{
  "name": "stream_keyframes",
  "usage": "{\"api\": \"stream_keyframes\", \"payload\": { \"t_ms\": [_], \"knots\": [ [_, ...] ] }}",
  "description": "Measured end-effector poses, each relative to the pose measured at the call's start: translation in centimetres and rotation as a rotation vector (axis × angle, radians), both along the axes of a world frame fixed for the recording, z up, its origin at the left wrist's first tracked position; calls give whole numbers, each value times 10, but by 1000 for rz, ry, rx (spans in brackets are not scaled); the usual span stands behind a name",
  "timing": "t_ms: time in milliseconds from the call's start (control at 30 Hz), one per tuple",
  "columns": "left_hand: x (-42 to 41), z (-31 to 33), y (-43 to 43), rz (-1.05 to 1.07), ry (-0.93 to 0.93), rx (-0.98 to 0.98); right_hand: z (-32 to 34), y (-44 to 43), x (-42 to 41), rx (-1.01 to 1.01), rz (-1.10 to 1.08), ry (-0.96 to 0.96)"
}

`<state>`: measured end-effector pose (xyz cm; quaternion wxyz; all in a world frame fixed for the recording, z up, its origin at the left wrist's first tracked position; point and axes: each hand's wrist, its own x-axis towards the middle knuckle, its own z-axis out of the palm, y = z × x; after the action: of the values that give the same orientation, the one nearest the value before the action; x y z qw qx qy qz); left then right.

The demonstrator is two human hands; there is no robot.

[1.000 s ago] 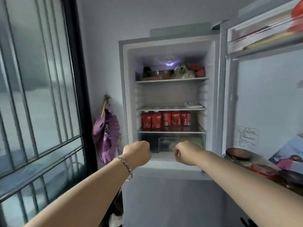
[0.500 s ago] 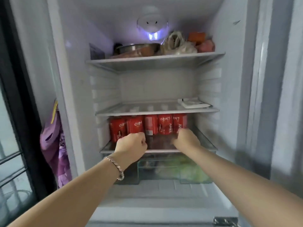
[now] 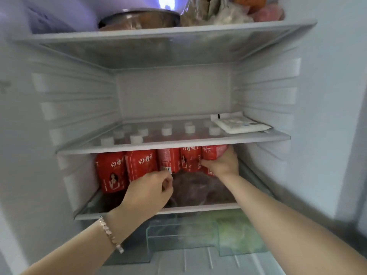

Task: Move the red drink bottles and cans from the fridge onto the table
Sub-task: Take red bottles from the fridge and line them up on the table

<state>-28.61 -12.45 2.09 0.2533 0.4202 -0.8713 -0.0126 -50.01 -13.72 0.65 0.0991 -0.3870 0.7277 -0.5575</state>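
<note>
Several red drink bottles with white caps stand in a row on the lower glass shelf [image 3: 198,207] of the open fridge. Their caps show through the shelf above. My right hand [image 3: 223,164] grips the rightmost red bottle [image 3: 213,152], fingers wrapped round its body. My left hand [image 3: 149,188], a bracelet on its wrist, hovers with curled fingers just in front of the second bottle [image 3: 141,165] and third bottle [image 3: 168,160], holding nothing. The leftmost bottle [image 3: 110,172] stands untouched.
A white flat packet [image 3: 242,125] lies on the middle glass shelf. The top shelf holds a metal bowl [image 3: 139,18] and bagged food [image 3: 210,12]. Below the bottles sits a clear crisper drawer [image 3: 158,233] with green vegetables [image 3: 236,231].
I have moved closer to the fridge. My right hand has gone from in front of the bottles to gripping the rightmost one. My left hand has moved further in towards the row.
</note>
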Motion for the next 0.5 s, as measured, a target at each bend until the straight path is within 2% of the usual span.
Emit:
{"api": "stream_keyframes", "payload": {
  "t_ms": [167, 267, 367, 434, 500],
  "knots": [
    [1, 0, 7, -133, 200, 7, -23, 49, 38, -138, -62, -14],
    [2, 9, 20, -221, 323, -65, -30, 70, 60, -161, -87, 37],
    [4, 23, 28, -289, 449, -174, -33, 81, 82, -151, 4, 27],
    [3, 32, 33, -271, 416, -237, -35, 84, 95, -174, 134, 20],
    [2, 36, 38, -205, 279, -320, -36, 85, 111, -200, 230, 42]
  ]
}}
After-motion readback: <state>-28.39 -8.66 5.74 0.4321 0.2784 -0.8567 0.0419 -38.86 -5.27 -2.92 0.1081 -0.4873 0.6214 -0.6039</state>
